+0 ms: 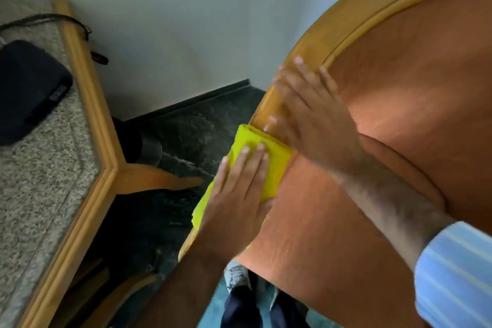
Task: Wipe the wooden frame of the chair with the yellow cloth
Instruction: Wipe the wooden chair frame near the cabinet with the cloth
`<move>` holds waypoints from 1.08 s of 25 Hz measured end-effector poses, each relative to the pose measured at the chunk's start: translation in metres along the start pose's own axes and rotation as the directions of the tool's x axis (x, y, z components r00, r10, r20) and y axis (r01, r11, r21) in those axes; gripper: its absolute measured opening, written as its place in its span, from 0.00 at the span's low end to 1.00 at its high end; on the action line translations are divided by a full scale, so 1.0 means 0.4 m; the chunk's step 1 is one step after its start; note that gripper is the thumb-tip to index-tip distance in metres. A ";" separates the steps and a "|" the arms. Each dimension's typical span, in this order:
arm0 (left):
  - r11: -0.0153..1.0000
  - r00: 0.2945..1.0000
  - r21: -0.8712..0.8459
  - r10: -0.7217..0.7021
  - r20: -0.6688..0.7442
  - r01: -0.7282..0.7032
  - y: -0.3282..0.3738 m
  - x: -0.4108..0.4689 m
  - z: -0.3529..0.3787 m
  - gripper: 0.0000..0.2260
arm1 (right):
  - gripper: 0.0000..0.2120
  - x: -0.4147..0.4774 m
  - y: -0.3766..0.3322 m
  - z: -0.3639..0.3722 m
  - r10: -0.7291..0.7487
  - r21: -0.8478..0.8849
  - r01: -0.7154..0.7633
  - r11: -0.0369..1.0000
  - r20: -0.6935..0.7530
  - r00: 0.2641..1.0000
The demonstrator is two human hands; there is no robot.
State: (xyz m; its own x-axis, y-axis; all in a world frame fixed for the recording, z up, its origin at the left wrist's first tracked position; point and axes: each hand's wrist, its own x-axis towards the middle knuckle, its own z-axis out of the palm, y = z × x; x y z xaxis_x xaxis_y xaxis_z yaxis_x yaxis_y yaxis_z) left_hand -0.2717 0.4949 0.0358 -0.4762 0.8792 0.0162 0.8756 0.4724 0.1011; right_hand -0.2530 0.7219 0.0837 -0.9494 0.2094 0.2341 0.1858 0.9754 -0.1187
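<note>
Cloth point(255, 160), yellow, folded, lies pressed on chair's wood frame point(314, 45) under left hand point(239, 194), palm flat, no closed grip. Right hand point(311, 112) flat on rail just above, empty. Rail's long axis runs up-right from cloth; left hand nearer.

The right forearm wears a rolled-back sleeve point(458, 271) of light blue with pale stripes (the left forearm is bare). Below show dark navy trousers point(239, 309) and a grey-white laced shoe point(237, 275).
</note>
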 end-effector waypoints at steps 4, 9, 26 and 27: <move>0.994 0.999 0.106 0.018 -0.027 -0.015 0.011 0.162 0.029 0.34 | 0.27 0.044 0.104 0.022 -0.063 -0.173 0.060 0.983 -0.009 0.998; 0.993 1.000 0.118 0.008 0.003 -0.008 0.007 0.087 0.050 0.35 | 0.27 0.027 0.093 0.078 -0.259 -0.244 0.238 0.940 -0.055 0.964; 0.991 0.993 0.106 -0.077 -0.085 0.085 0.011 0.165 0.070 0.34 | 0.25 0.020 0.085 0.113 -0.330 -0.250 0.292 0.923 -0.123 0.936; 0.991 0.992 0.105 -0.076 -0.097 0.086 0.011 0.168 0.072 0.35 | 0.25 0.024 0.086 0.115 -0.330 -0.248 0.291 0.924 -0.131 0.935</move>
State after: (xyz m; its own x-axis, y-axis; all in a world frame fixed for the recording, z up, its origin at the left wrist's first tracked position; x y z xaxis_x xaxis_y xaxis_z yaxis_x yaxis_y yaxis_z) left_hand -0.2972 0.5578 0.0088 -0.5471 0.8305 0.1043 0.8349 0.5503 -0.0026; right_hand -0.2673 0.7543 0.0374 -0.9158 -0.1171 0.3842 -0.0423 0.9793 0.1977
